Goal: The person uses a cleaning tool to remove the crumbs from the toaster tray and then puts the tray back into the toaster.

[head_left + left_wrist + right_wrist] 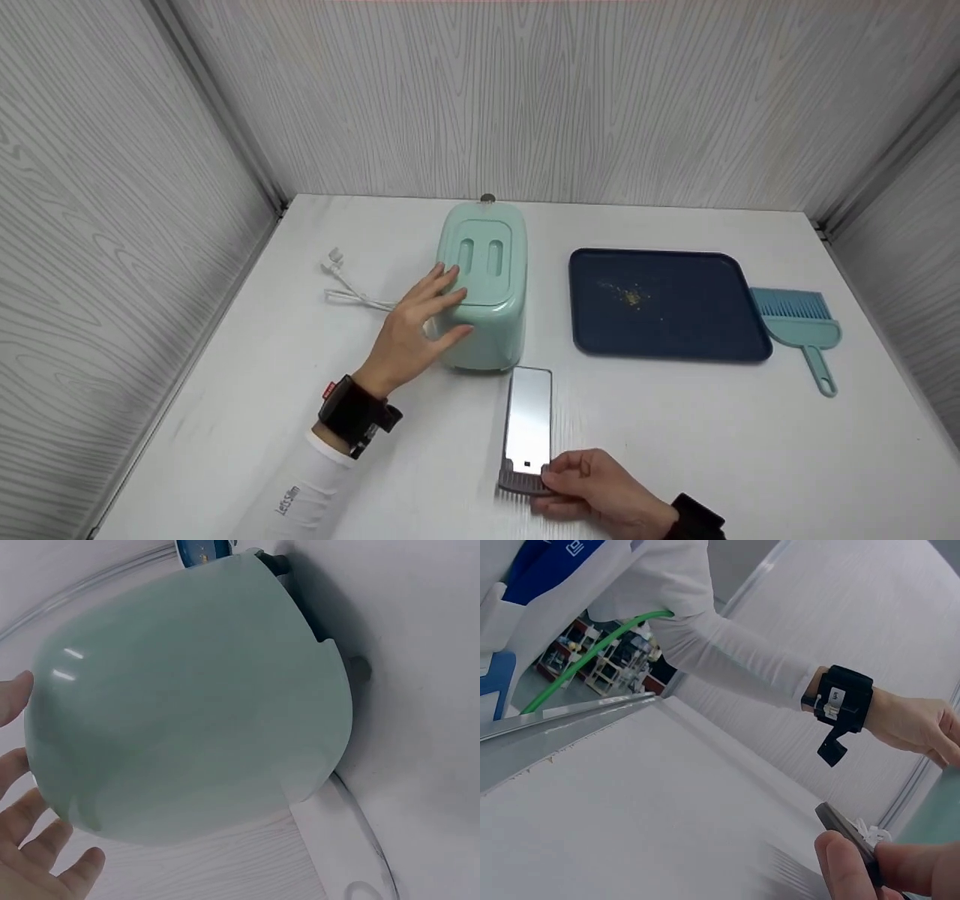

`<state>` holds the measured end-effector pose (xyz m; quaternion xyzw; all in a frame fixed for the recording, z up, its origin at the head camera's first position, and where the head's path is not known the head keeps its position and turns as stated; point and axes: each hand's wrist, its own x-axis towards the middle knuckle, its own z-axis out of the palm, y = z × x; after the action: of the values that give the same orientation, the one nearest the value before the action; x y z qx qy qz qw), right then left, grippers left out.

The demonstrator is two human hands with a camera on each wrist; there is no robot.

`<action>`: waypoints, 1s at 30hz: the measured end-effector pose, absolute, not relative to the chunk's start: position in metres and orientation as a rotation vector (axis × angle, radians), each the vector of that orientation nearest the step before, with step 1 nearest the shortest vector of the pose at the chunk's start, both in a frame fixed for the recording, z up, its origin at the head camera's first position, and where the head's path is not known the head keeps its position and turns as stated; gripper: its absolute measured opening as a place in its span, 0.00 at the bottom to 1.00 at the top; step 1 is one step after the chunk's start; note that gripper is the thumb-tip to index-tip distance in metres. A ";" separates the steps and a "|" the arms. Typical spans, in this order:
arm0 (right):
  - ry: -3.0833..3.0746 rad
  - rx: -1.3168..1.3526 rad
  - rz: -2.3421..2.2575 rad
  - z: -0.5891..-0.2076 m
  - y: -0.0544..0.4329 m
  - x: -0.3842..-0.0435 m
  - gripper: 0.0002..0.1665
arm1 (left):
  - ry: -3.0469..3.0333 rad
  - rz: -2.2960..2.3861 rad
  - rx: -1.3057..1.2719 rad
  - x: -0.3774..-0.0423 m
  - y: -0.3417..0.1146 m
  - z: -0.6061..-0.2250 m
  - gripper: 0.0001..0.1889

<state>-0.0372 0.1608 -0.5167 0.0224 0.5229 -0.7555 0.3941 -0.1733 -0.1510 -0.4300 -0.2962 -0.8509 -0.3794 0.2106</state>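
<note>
A mint-green toaster with a lid over its top stands near the middle of the white table. My left hand is at its near left corner, fingers spread and relaxed, the fingertips right at the lid's edge. In the left wrist view the toaster's smooth side fills the middle, with the fingers at its left end. My right hand pinches the dark grip of a long, shiny metal crumb tray between thumb and fingers. The tray's far end lies close by the toaster's near base.
To the right lies a dark blue tray with a small scatter of crumbs on it. A green brush rests beside its right edge. The toaster's white cord and plug lie to the left. Wood-grain panels enclose the table.
</note>
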 end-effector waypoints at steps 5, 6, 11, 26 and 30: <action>1.307 0.050 -1.894 -0.517 0.157 -0.036 0.09 | -2.355 -1.070 -0.809 -0.175 -0.152 -0.434 0.27; 1.299 0.053 -1.890 -0.517 0.156 -0.035 0.09 | -2.356 -1.073 -0.806 -0.175 -0.152 -0.434 0.26; 1.276 0.035 -1.877 -0.517 0.149 -0.034 0.10 | -2.361 -1.087 -0.799 -0.175 -0.152 -0.434 0.26; 1.242 0.027 -1.886 -0.517 0.134 -0.038 0.09 | -2.324 -1.083 -0.811 -0.174 -0.151 -0.434 0.26; 1.238 0.029 -1.878 -0.517 0.128 -0.038 0.10 | -2.316 -1.091 -0.810 -0.173 -0.151 -0.435 0.26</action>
<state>-0.0384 0.1283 -0.5174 0.0116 0.4966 -0.7531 0.4315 -0.1733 -0.1508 -0.4355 -0.2937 -0.8402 -0.3959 0.2261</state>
